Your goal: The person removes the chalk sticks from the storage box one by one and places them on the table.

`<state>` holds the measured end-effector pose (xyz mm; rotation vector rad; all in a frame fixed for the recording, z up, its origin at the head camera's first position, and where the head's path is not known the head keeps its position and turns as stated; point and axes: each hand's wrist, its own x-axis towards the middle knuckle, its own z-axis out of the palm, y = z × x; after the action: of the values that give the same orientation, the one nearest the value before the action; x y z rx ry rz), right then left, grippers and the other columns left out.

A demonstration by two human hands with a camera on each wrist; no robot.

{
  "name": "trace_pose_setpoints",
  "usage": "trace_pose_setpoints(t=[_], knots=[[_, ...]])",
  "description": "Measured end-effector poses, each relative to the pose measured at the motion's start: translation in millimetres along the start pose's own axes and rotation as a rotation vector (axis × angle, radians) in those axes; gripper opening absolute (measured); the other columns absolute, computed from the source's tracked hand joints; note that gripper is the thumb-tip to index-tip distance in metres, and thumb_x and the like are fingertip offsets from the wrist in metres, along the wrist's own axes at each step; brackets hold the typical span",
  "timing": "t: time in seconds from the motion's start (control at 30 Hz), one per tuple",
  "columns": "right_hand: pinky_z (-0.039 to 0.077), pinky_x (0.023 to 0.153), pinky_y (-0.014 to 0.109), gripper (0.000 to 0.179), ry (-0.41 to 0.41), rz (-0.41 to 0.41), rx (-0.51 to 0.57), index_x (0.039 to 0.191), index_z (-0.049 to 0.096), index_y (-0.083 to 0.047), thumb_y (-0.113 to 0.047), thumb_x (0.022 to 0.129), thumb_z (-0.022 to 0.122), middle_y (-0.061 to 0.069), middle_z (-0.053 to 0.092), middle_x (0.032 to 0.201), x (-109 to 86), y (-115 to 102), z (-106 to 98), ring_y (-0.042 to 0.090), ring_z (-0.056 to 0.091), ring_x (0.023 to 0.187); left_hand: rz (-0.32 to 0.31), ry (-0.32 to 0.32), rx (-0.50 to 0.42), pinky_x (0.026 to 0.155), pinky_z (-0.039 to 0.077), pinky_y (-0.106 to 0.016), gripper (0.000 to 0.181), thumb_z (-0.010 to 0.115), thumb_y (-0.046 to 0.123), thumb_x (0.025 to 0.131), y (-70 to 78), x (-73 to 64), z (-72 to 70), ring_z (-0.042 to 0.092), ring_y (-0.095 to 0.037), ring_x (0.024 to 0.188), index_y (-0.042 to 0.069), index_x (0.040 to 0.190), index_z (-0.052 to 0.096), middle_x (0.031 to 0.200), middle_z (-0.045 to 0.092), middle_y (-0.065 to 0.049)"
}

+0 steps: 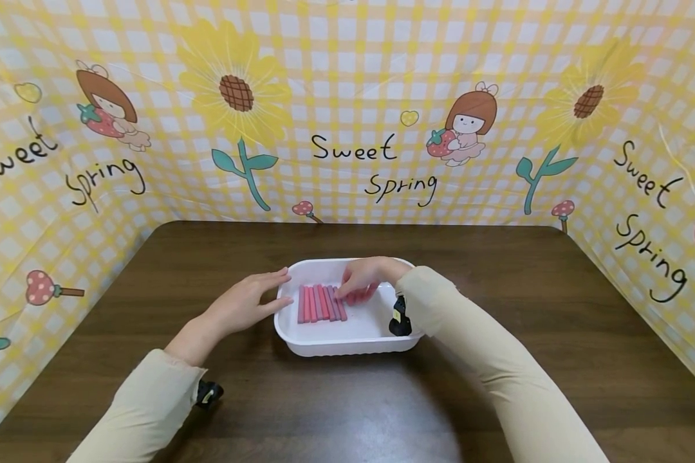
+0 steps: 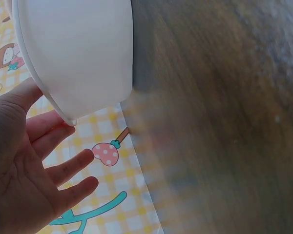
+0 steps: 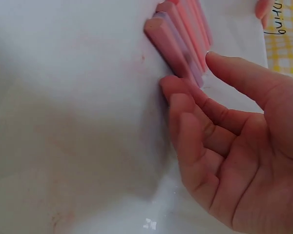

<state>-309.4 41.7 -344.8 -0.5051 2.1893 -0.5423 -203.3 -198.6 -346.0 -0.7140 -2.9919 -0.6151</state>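
Note:
A white tray (image 1: 347,346) holds a row of pink and mauve sticks (image 1: 318,303) that look like chalk, lying side by side. At the tray's left side is my left hand (image 1: 244,301); its thumb and fingertips are spread along the rim. The left wrist view shows this hand (image 2: 31,161) with fairly straight fingers at the tray's edge (image 2: 88,63). My right hand (image 1: 363,275) reaches inside. In the right wrist view, its gently bent fingers (image 3: 181,109) touch the outermost stick (image 3: 167,46) near one end, while the thumb (image 3: 239,73) stays apart over neighbouring sticks.
The tray stands on a dark brown wooden table (image 1: 347,399). Yellow checked cloth (image 1: 347,96) with printed flowers and words rises behind and at both sides. Faint pink dust marks the tray floor (image 3: 63,146). Small black cameras (image 1: 401,318) sit at both wrists.

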Motion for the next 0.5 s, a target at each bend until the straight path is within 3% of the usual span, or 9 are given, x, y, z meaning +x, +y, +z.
trace_pose_setpoints(t=[0.2, 0.5], knots=[[0.044, 0.053, 0.019, 0.028, 0.013, 0.01, -0.042, 0.079, 0.065, -0.009, -0.034, 0.09, 0.06, -0.001, 0.058, 0.067, 5.2, 0.9, 4.0, 0.009, 0.047, 0.057, -0.003, -0.004, -0.003, 0.107, 0.035, -0.055, 0.055, 0.056, 0.036, 0.092, -0.2, 0.3, 0.1, 0.042, -0.038, 0.131, 0.003, 0.135, 0.048, 0.145, 0.042, -0.015], [0.039, 0.048, 0.016, 0.031, 0.025, 0.007, -0.113, 0.069, 0.062, -0.01, -0.033, 0.09, 0.062, -0.003, 0.054, 0.06, 6.4, -1.6, 7.4, 0.006, 0.042, 0.05, 0.01, 0.007, -0.004, 0.107, 0.035, -0.054, 0.054, 0.057, 0.034, 0.092, -0.5, 0.9, 0.5, 0.043, -0.038, 0.131, 0.002, 0.135, 0.049, 0.144, 0.043, -0.017]])
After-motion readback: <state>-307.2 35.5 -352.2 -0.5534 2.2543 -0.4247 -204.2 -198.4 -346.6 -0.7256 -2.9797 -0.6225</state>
